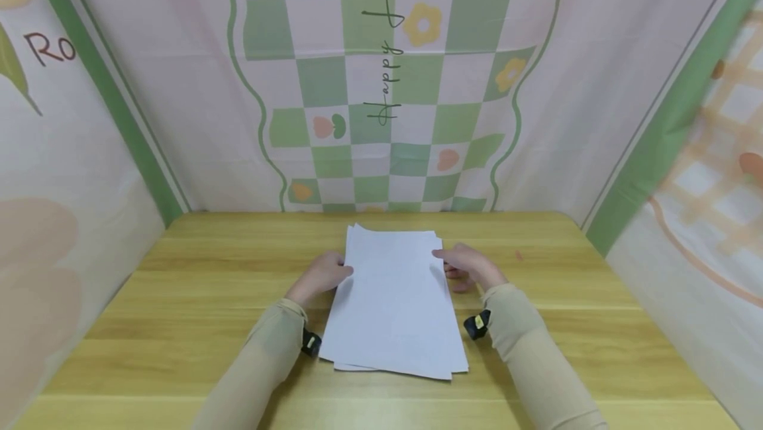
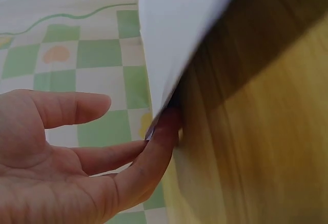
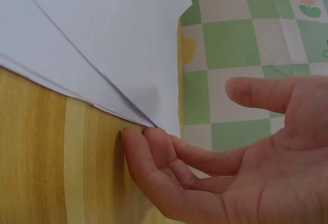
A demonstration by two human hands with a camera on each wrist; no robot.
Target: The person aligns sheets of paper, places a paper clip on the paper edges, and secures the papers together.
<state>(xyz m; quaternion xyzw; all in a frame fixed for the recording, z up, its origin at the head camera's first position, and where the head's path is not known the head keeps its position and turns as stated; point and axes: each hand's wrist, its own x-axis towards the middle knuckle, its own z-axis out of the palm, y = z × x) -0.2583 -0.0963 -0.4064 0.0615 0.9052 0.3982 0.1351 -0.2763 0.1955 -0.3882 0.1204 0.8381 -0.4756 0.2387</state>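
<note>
A loose stack of white paper sheets lies on the wooden table, its corners slightly fanned out of line. At the stack's left edge is my left hand. In the left wrist view its fingertips reach under the paper edge, while the thumb stands apart from the sheets. My right hand is at the right edge. The right wrist view shows its fingertips touching the edge of the paper near the tabletop, with the thumb raised away from it.
The wooden table extends on both sides of the paper. Behind it hangs a green and white checkered cloth, with printed cloths at the sides. Each wrist wears a small black camera.
</note>
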